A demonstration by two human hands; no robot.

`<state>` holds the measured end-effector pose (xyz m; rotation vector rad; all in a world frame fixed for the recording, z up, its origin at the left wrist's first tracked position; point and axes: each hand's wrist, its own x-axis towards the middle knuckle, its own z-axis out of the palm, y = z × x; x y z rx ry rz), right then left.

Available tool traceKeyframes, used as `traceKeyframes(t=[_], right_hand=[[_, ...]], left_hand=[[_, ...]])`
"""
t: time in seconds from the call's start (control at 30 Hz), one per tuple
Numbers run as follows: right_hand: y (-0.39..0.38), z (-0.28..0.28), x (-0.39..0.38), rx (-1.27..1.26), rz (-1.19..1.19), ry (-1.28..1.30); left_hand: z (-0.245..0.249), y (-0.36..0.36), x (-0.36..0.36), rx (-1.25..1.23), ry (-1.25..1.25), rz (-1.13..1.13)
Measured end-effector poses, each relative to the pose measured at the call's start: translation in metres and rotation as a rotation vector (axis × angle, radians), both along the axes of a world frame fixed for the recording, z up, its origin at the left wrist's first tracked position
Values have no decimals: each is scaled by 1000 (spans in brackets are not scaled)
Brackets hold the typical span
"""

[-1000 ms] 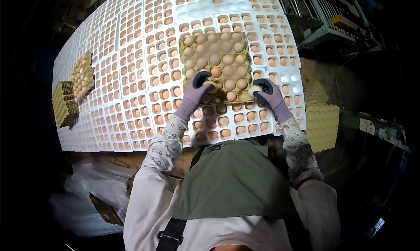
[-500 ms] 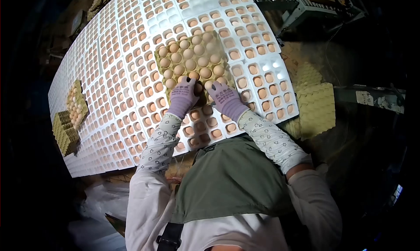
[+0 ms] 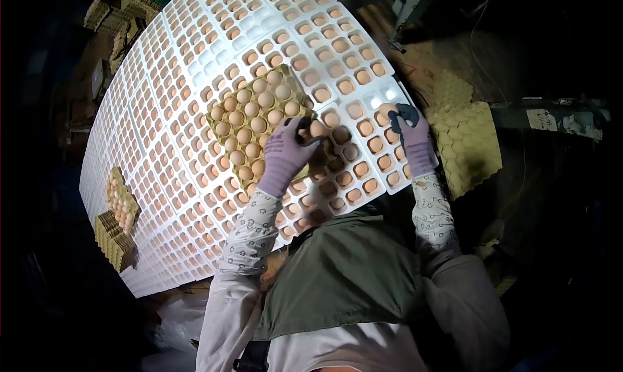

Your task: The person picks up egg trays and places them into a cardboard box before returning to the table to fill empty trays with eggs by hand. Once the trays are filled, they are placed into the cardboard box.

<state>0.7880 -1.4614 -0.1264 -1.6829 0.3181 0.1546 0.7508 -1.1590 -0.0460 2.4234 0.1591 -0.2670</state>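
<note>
My left hand (image 3: 290, 150), in a purple glove with dark fingertips, pinches an egg (image 3: 317, 128) just past the right edge of a yellowish pulp egg tray (image 3: 293, 88). That tray still carries many eggs and lies tilted on top of the white foam trays (image 3: 255, 25). Farther right, my right hand (image 3: 413, 137) grips another egg (image 3: 387, 110) by the unfilled sockets near the foam tray's right corner. Eggs sit in most foam sockets around both hands.
At the left, a stack of pulp trays (image 3: 114, 241) stands beside a smaller-looking tray of eggs (image 3: 122, 202). More pulp trays (image 3: 467, 145) lie off the right edge, close to a metal frame (image 3: 551, 118). Further stacked trays (image 3: 123, 9) show at the back left.
Both hands were together at the pulp tray's near edge. The right hand has moved far right with an egg; the left has shifted slightly right. The whole view has also turned.
</note>
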Motion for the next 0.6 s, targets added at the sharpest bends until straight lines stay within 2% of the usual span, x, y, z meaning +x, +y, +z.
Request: traceKeyframes(t=[0.03,0.07,0.1,0.13,0.17,0.23,0.3,0.33,0.37,0.43,0.47,0.53,0.57,0.6], right_hand=[[-21,-15,12,-307,-56,-111],[-32,-19,24,-544,43,-23],[-39,-20,36,-780,143,65],[-37,-20,43,-893,210,99],[-30,-19,51,-1004,278,134],[-20,-25,62,-886,139,-81],[-8,-44,82,-730,6,-350],[-4,-54,93,-678,66,-507],[2,-63,99,-707,131,-455],[7,-87,104,-1149,260,-420],[10,-91,100,-1130,248,-441],[23,-60,81,-1080,277,-477],[44,-21,65,-850,389,-460],[58,-8,47,-778,543,-459]], left_hand=[[-6,-27,18,35,-124,-94],[-11,-55,36,-2,-164,-134],[-27,-78,58,61,-123,-255],[-11,-101,76,117,-69,-347],[-44,-119,93,193,-65,-388],[-77,-138,111,254,-3,-382],[-82,-144,106,93,-48,-222],[-83,-137,102,34,-69,-127],[-88,-129,98,-57,-34,-69],[-75,-101,76,-245,-107,57],[-65,-81,62,-272,-125,116],[-56,-29,28,-251,-220,213],[-39,-4,14,-217,-153,289],[-31,18,-1,-188,-44,380]])
